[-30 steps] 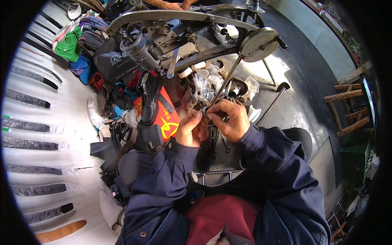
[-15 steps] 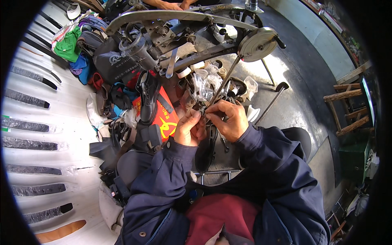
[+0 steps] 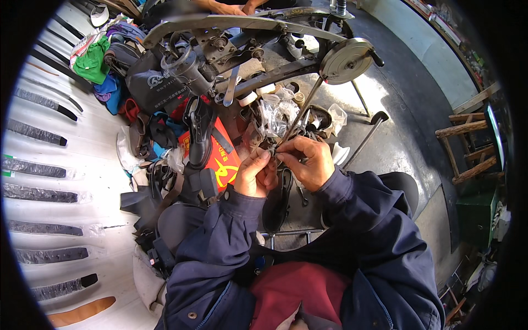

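My left hand point(image 3: 256, 174) and my right hand point(image 3: 308, 160) meet in front of me, fingertips close together. Both are closed in a pinch around something small and dark between them, too small to name. Below the hands a black shoe point(image 3: 278, 203) lies on the floor, partly hidden by my left hand. To the left, another black shoe point(image 3: 200, 137) rests against a red and yellow bag point(image 3: 225, 168). Just beyond my fingers are crumpled clear plastic bags point(image 3: 278, 116) and small rolls.
A metal hand-cranked machine with a round wheel point(image 3: 346, 60) stands ahead. Belts in plastic sleeves point(image 3: 41, 193) line the white surface at left. A heap of cloths point(image 3: 93, 60) lies far left, a wooden stool point(image 3: 467, 140) at right. Another person's hands point(image 3: 234, 7) show at the top.
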A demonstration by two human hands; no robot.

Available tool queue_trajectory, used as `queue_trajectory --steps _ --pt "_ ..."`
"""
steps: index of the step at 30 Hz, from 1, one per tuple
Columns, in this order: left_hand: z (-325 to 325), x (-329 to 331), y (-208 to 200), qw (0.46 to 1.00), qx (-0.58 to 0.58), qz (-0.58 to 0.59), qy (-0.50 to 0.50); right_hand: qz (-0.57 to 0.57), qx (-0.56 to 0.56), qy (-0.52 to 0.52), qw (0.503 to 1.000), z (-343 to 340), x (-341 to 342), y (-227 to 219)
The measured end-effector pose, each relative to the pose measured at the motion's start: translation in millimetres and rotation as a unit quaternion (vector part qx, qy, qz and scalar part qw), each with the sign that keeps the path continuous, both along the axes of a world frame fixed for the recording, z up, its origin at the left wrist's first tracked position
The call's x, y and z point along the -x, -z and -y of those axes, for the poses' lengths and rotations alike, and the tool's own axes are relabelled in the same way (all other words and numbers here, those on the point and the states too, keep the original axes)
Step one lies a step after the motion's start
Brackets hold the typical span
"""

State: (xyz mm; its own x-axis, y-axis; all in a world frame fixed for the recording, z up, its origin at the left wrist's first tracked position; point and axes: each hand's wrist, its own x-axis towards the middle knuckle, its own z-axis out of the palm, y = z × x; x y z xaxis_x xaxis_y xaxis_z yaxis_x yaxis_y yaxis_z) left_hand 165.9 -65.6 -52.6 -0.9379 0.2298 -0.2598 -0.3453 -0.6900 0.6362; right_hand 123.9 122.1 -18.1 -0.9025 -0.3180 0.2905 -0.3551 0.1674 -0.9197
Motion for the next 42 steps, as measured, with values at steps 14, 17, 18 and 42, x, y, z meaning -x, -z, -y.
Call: queue_trajectory --steps 14,17,18,42 --pt "-3.2 0.0 -1.6 1.0 0.017 0.008 -0.013 -0.011 -0.024 -0.004 1.0 -0.8 -0.5 -6.6" --pt "-3.7 -0.2 -3.2 1.0 0.016 0.004 -0.013 0.011 -0.004 -0.011 1.0 -1.4 -0.5 -7.4" --pt "-4.1 -0.8 -3.2 0.999 -0.011 0.021 -0.025 0.019 -0.002 -0.009 1.0 -1.2 -0.7 -7.2" --pt "-4.5 -1.4 -1.1 0.999 0.03 0.015 -0.034 0.215 0.134 -0.019 0.967 5.5 0.7 8.4"
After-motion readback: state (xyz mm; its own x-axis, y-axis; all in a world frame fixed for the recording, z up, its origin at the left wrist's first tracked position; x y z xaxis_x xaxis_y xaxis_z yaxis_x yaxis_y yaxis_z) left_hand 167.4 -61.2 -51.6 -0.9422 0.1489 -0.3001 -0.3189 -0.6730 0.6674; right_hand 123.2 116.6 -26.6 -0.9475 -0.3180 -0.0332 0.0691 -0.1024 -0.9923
